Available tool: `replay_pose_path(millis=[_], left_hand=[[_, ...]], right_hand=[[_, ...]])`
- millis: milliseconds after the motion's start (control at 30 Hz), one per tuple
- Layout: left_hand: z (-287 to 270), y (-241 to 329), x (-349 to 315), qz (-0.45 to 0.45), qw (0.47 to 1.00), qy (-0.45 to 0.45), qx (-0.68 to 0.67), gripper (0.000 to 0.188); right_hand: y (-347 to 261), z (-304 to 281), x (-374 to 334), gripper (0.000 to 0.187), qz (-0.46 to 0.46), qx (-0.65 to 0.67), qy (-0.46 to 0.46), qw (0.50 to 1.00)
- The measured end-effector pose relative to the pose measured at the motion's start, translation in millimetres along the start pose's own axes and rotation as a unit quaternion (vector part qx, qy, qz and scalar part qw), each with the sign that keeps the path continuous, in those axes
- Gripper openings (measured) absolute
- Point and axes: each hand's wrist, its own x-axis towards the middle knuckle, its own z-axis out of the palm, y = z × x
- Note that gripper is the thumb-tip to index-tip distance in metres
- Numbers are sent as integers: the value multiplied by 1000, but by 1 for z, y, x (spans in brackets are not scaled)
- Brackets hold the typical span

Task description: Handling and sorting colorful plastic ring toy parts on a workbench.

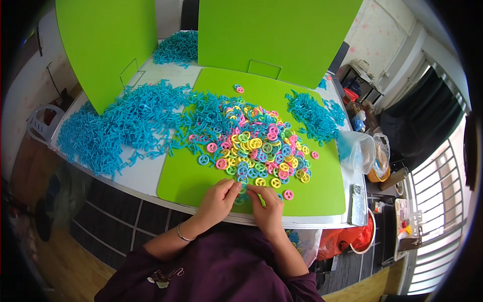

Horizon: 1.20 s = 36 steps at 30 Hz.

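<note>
My left hand [216, 202] and my right hand [268, 208] come together near the front of a green mat [191, 186]. Thumb and forefinger are pinched on each hand. Between the fingertips is a small greenish plastic wheel-shaped ring [243, 188], partly covered by the fingers. Just beyond the hands spreads a heap of plastic wheel-shaped rings [256, 144] in yellow, pink, blue and green. A pink ring [288, 195] lies near my right hand. Blue branching plastic pieces [204, 115] overlap the heap's far left side.
A large pile of blue plastic pieces [136, 116] covers the table's left, with a smaller blue pile [313, 117] at right. Green upright panels [271, 40] stand behind. A clear plastic container [356, 151] and a phone-like flat object [358, 206] sit at the right edge.
</note>
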Motion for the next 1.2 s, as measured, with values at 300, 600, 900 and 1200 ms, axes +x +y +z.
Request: replay_pose_path(millis=[300, 600, 900, 1200], left_hand=[[0, 2, 3, -67, 995, -1, -80, 30], [1, -4, 0, 107, 988, 51, 96, 29], [-3, -2, -2, -64, 982, -24, -173, 30], [-62, -14, 31, 121, 939, 140, 291, 16]], right_hand=[[3, -4, 0, 22, 4, 63, -56, 996], [8, -3, -1, 24, -117, -40, -49, 991], [16, -3, -6, 17, 267, 348, -68, 896], [18, -118, -15, 12, 226, 203, -264, 916]])
